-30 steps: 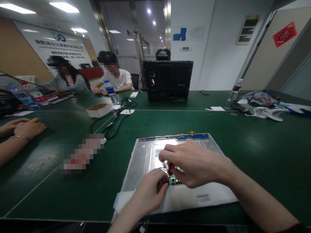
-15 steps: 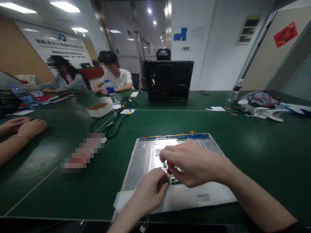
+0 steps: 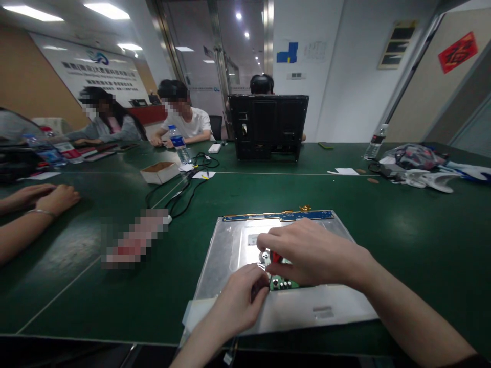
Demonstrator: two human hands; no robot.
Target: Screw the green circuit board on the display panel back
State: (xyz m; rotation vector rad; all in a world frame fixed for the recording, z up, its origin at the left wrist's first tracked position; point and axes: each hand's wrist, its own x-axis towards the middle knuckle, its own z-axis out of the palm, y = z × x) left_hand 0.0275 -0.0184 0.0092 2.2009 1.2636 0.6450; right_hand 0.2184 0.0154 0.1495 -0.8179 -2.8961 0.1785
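A flat silvery display panel [image 3: 219,255] lies back side up on the table before me, with a narrow blue circuit strip [image 3: 307,216] along its far edge. Near its middle sits a small green circuit board [image 3: 284,283], partly covered by my hands. My right hand [image 3: 314,250] is closed around a red-handled screwdriver [image 3: 275,257] above this board; the tip is hidden. My left hand [image 3: 242,296] rests on the panel at the board's left edge, thumb and fingers curled together. Whatever those fingers pinch is hidden.
On the green table [image 3: 383,230] stand a black monitor housing [image 3: 268,128], a small open box [image 3: 159,173], water bottles [image 3: 178,143] and dark cables [image 3: 184,202]. A bagged pile [image 3: 414,158] lies at right. Another person's hands [image 3: 57,199] rest at left; other people sit across.
My right hand has shifted slightly up with the screwdriver, so more of the green board shows below it. My left hand stays by the board's edge. The whole view has moved a little.
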